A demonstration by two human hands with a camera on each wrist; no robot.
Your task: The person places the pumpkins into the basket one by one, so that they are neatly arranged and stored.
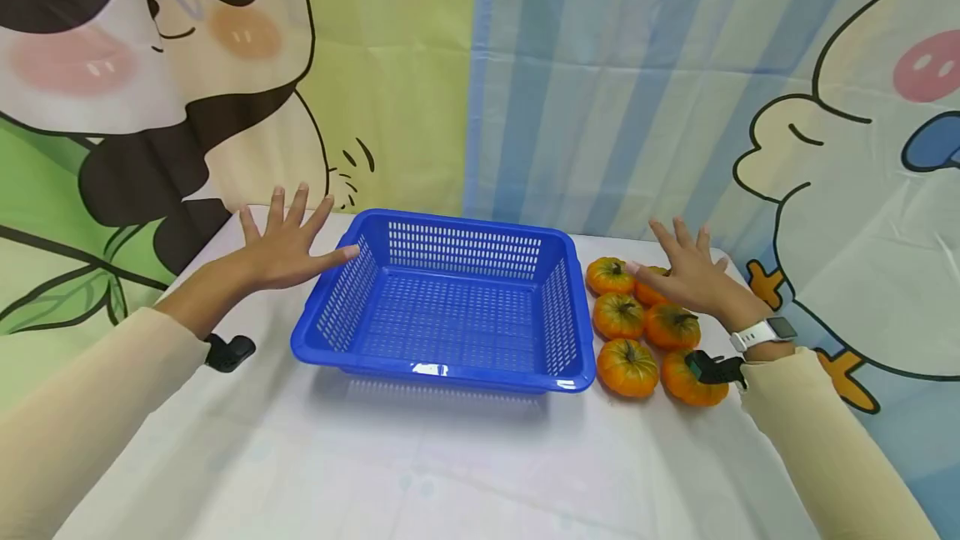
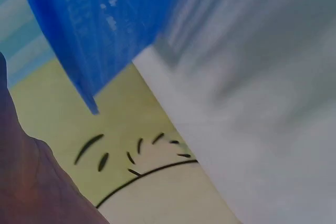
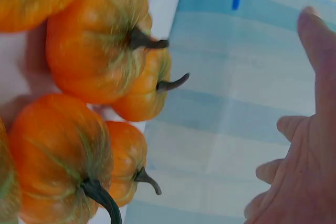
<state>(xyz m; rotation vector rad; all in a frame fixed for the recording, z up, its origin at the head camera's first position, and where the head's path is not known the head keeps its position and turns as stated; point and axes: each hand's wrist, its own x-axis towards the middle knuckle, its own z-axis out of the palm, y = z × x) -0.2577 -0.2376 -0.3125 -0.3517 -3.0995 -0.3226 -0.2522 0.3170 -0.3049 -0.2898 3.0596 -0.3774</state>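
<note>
We held nothing, fingers outspread: left hand [image 1: 281,255] hovered near blue basket [image 1: 487,376], right hand [image 1: 693,280] above pumpkins [image 1: 627,369]. All six sat on white table [image 1: 450,473] right of basket, none inside; handling, we judged, not yet begun.

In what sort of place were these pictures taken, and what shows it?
Probably an indoor tabletop setup, perhaps arranged for filming, though the wider room is out of view: a cartoon-printed cloth backdrop rises right behind a white table, which bears a blue basket and orange pumpkins.
</note>
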